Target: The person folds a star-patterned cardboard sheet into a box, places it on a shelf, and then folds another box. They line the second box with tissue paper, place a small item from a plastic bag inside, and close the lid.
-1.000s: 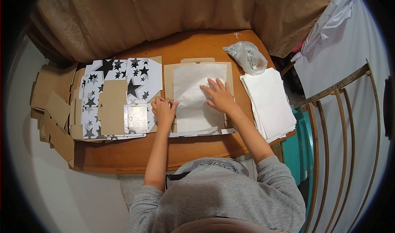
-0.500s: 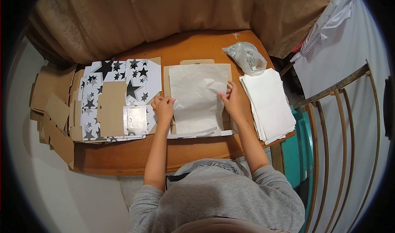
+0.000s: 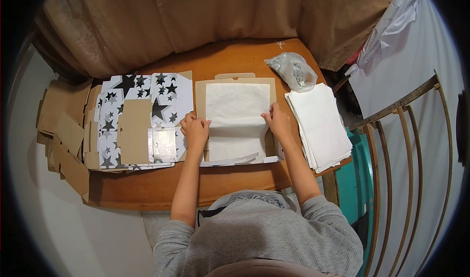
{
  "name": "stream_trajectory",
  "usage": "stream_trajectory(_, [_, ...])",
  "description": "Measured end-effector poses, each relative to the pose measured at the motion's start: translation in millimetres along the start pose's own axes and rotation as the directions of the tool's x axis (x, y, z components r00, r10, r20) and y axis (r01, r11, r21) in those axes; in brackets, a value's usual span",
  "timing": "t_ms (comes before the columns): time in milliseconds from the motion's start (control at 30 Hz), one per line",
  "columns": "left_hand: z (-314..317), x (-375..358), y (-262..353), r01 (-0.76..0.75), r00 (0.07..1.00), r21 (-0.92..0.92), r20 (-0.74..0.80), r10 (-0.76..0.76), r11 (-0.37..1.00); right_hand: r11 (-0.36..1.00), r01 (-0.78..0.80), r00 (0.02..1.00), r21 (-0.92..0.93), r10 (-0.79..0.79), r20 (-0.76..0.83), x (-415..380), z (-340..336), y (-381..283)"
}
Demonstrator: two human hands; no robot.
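Near the frame's middle, on the wooden desk, left hand and right hand are pinching the white tissue sheet, each grip narrow; folding over the flat brown cardboard blank seems half finished.

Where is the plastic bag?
The plastic bag lies on the table's far right side, just beyond the white paper stack.

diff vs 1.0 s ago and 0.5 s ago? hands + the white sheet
The right hand went from lying flat on the white sheet to pinching its right edge. The sheet, skewed 0.5 s ago, now lies square on the brown card. The left hand stayed at the sheet's left edge. Paper stack, plastic bag and star-printed cutouts unchanged.
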State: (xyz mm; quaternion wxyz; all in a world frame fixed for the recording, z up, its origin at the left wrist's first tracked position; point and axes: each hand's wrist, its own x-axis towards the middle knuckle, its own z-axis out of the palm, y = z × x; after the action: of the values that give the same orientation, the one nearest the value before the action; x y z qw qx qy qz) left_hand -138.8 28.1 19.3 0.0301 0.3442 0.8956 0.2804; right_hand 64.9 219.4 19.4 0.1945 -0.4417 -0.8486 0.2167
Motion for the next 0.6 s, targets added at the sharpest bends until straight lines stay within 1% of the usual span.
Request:
stream_trajectory(33, [-2.7, 0.1, 1.5, -0.001, 1.000, -0.001, -0.001, 0.001, 1.000, 1.000, -0.025, 0.999, -0.019, 0.025, 0.021, -0.1, -0.5, 0.2])
stream_trajectory(67, [-5.0, 0.5, 3.0, 0.033, 0.999, 0.003, 0.029, -0.033, 0.999, 1.000, -0.024, 1.000, -0.020, 0.024, 0.019, -0.2, 0.2, 0.9])
stream_trajectory(100, [-7.1, 0.8, 4.5, 0.065, 0.996, 0.009, 0.059, -0.065, 0.998, 1.000, 0.010, 0.999, 0.009, -0.010, -0.030, -0.6, 1.7, 1.3])
stream_trajectory(133, [-8.8, -0.3, 6.3, 0.063, 0.996, 0.008, 0.059, -0.064, 0.998, 0.998, 0.045, 0.996, 0.036, -0.042, -0.080, -0.6, 3.1, 1.8])
stream_trajectory(167, [-10.5, -2.2, 9.2, 0.052, 0.998, 0.032, 0.037, -0.054, 0.998, 0.998, 0.045, 0.996, 0.035, -0.042, -0.083, 0.3, 3.6, 1.6])
stream_trajectory(233, [-7.5, -2.9, 12.4, 0.042, 0.999, 0.057, 0.015, -0.043, 0.997, 0.985, 0.154, 0.975, 0.074, -0.139, -0.171, 2.8, 5.0, 1.1])
stream_trajectory(267, [-3.7, -2.0, 14.4, -0.063, 0.995, 0.012, -0.074, 0.064, 0.998, 0.986, 0.153, 0.975, 0.073, -0.138, -0.171, 3.0, -0.1, -4.4])
stream_trajectory(300, [-0.6, -0.7, 15.9, -0.171, 0.972, -0.023, -0.167, 0.165, 0.985, 0.995, 0.034, 0.997, 0.093, -0.027, -0.069, 3.5, -6.2, -9.7])
stream_trajectory(333, [1.9, 1.6, 16.7, -0.172, 0.972, -0.023, -0.166, 0.166, 0.985, 0.991, -0.087, 0.996, 0.100, 0.084, 0.035, 3.4, -10.6, -15.4])
stream_trajectory(367, [1.0, 4.6, 20.2, -0.363, 0.924, 0.050, -0.109, 0.367, 0.930, 0.991, -0.087, 0.996, 0.100, 0.084, 0.034, 3.1, -8.8, -16.1])
stream_trajectory(400, [-0.3, 7.1, 23.4, -0.542, 0.835, 0.111, -0.038, 0.548, 0.833, 1.000, 0.024, 0.998, -0.004, -0.024, -0.064, 3.0, -6.8, -17.1])
stream_trajectory(433, [-1.6, 8.6, 25.8, -0.605, 0.794, 0.162, 0.045, 0.607, 0.779, 0.985, 0.124, 0.979, -0.119, -0.141, -0.149, 3.0, -5.0, -18.0])
stream_trajectory(467, [0.1, 10.5, 25.9, -0.606, 0.793, 0.162, 0.043, 0.608, 0.779, 0.985, 0.124, 0.978, -0.119, -0.141, -0.151, 2.9, -5.0, -19.9])
stream_trajectory(500, [2.7, 12.6, 26.4, -0.621, 0.784, 0.161, 0.118, 0.610, 0.767, 0.930, 0.312, 0.931, -0.194, -0.340, -0.135, 2.9, -5.4, -21.4])
stream_trajectory(533, [5.3, 14.7, 27.3, -0.636, 0.770, 0.158, 0.192, 0.608, 0.756, 0.835, 0.484, 0.846, -0.264, -0.523, -0.103, 3.1, -5.5, -23.0])
stream_trajectory(567, [10.2, 16.7, 25.4, -0.639, 0.768, 0.156, 0.191, 0.612, 0.753, 0.802, 0.516, 0.839, -0.302, -0.543, -0.008, 2.7, -2.0, -22.2])
stream_trajectory(600, [14.5, 19.0, 22.9, -0.638, 0.767, 0.159, 0.215, 0.604, 0.754, 0.803, 0.513, 0.841, -0.304, -0.541, -0.010, 1.6, 1.6, -19.7])
